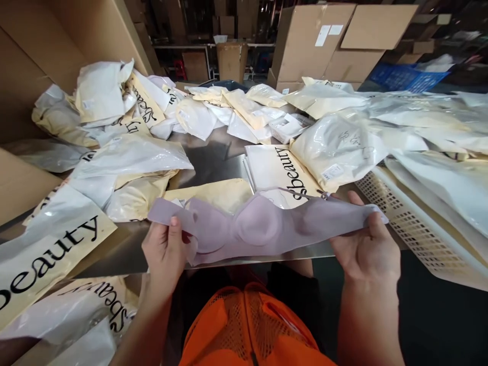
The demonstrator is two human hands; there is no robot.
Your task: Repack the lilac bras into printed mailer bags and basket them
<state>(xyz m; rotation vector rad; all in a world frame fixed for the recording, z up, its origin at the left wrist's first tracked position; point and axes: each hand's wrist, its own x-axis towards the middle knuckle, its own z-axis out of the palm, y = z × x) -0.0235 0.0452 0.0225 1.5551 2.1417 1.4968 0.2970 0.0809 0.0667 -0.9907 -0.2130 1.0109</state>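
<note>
Presently my left hand point(165, 251) and right hand point(368, 249) hold a lilac bra point(263, 226) stretched flat between them, just above the near edge of the steel table point(208, 160). Left fingers are closed, thumb on top pinching the left band end; right fingers are curled under the right band end, thumb pressing over it. Judgement: the garment is light, soft and stretchy, limp apart from its moulded cups, so the band ends are the sound grip points. Bagged goods point(133, 157) lie about the table; a perforated basket point(412, 229) sits to the right.
</note>
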